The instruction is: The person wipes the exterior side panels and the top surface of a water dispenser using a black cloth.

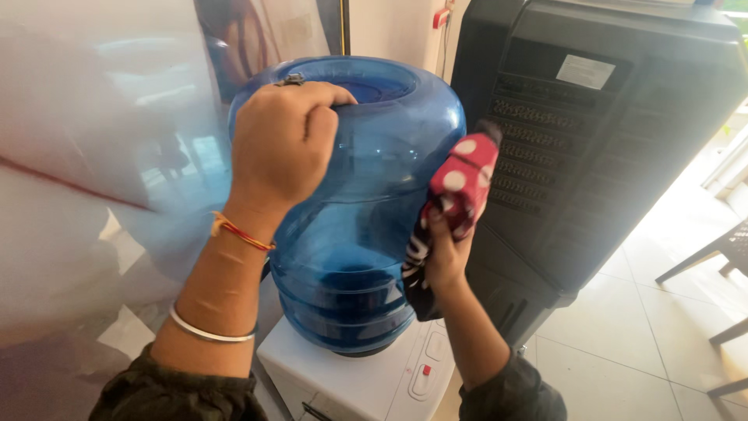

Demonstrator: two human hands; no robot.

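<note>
A large blue water jug (366, 210) stands upside down on a white dispenser (358, 382). My left hand (280, 144) grips the jug's upper rim, with a ring on one finger and a thread and a metal bangle on the wrist. My right hand (446, 253) presses a red cloth with white dots (461, 185) against the jug's right side. The cloth's dark lower part hangs down beside the jug.
A tall black air cooler (608, 132) stands right beside the jug. A glossy white wall (86, 156) is on the left. Dark chair legs (717, 265) show at the right edge over a light tiled floor (623, 343).
</note>
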